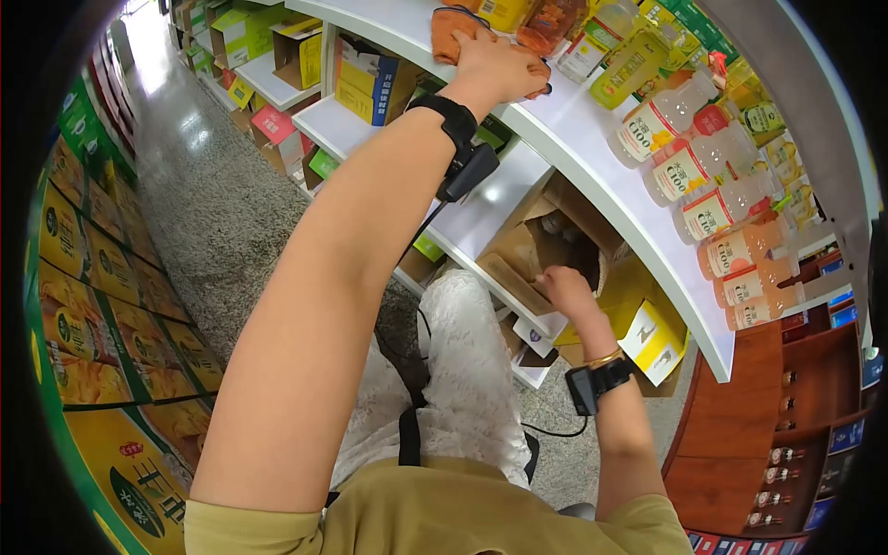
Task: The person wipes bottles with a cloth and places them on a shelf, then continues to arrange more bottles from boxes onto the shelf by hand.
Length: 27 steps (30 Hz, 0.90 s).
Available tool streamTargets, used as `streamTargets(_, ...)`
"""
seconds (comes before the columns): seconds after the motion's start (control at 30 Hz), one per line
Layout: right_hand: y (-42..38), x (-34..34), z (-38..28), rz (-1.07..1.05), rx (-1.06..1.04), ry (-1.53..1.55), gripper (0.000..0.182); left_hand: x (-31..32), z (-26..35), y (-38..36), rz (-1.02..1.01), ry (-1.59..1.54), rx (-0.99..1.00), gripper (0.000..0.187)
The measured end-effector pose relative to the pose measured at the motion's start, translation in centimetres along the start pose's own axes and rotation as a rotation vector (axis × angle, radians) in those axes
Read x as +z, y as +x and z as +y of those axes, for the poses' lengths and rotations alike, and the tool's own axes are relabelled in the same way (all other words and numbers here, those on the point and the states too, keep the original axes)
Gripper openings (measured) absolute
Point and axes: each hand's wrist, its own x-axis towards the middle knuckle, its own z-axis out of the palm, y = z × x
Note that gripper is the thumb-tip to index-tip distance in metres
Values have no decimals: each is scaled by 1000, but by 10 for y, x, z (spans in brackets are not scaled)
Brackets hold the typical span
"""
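Note:
My left hand presses an orange-brown cloth onto the white top shelf, with cloth showing on both sides of its fingers. Close beside it are a bottle of amber drink, a clear bottle with a white and green label and a green-yellow bottle. Lower down, my right hand is closed, fingers curled, at the edge of an open cardboard box on the lower shelf. Whether its fingertips grip the box's edge is hidden.
Several C100 drink bottles line the curved top shelf to the right. A yellow carton stands below it. Stacked green and yellow cartons border the speckled floor at left. A brown wooden cabinet is at lower right.

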Motion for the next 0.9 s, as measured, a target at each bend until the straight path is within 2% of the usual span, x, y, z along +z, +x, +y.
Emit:
streamTargets(0.07,13,-10,10,-78,25,95,23,0,0,1,-6,-7,0,42)
streamTargets(0.13,28,-18,16,-12,105,329,31,3,-1,1,-16,-15,3,42)
streamTargets(0.17,48,-11,29,-105,153,302,35,5,-1,1,4,-30,9,41)
streamTargets(0.2,61,-6,26,-108,154,300,35,7,-2,1,25,-43,19,41)
streamTargets(0.27,79,3,14,-24,480,925,36,0,-1,-1,-11,-46,13,41)
streamTargets(0.3,94,12,14,48,550,1087,36,-3,0,-1,-43,-46,7,41)
streamTargets(0.37,127,35,23,246,563,1178,35,1,1,-2,-25,-57,7,41)
streamTargets(0.5,180,58,61,445,490,1022,35,2,1,0,29,56,0,41)
streamTargets(0.57,188,59,73,471,479,968,34,-5,1,0,-42,24,2,43)
streamTargets(0.8,176,61,97,491,415,810,34,-3,1,2,-33,18,33,49)
streamTargets(0.9,160,61,99,483,370,758,33,1,-3,6,-10,-99,47,50)
